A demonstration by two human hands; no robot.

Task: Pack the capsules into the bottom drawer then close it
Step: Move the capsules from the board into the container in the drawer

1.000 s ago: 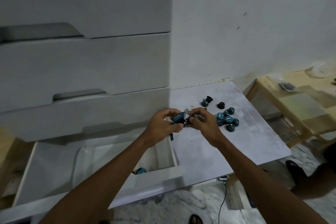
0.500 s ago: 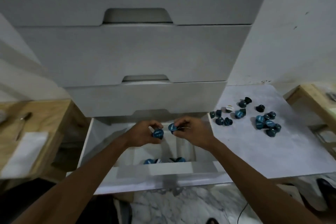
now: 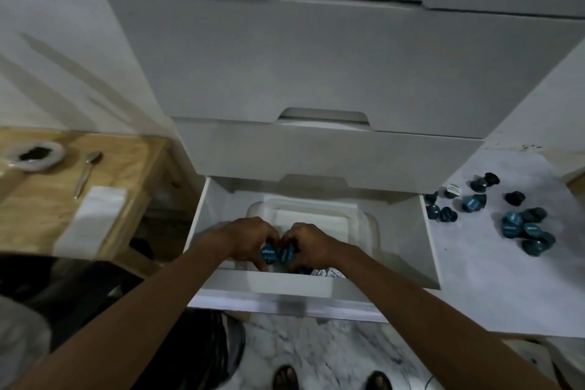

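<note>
The bottom drawer (image 3: 430,250) of a white chest stands pulled out, with a clear plastic container (image 3: 364,225) inside it. Both hands are low over the container's near side. My left hand (image 3: 243,237) grips a teal capsule (image 3: 267,253) with its printed lid facing me. Close beside it, my right hand (image 3: 311,244) holds another teal capsule (image 3: 286,255). A few capsules (image 3: 329,273) lie in the container just under my right hand, partly hidden. Several more teal and dark capsules (image 3: 519,225) are scattered on the white surface to the right.
Closed drawers (image 3: 316,66) rise above the open one. At the left is a wooden table (image 3: 38,199) with a spoon (image 3: 86,175), a white bowl (image 3: 34,157) and a white folded cloth (image 3: 91,218). Marble floor (image 3: 316,355) and my feet are below.
My view swung left from the capsule pile to the drawer. Both hands carried capsules from the white surface and lowered them into the container in the open drawer.
</note>
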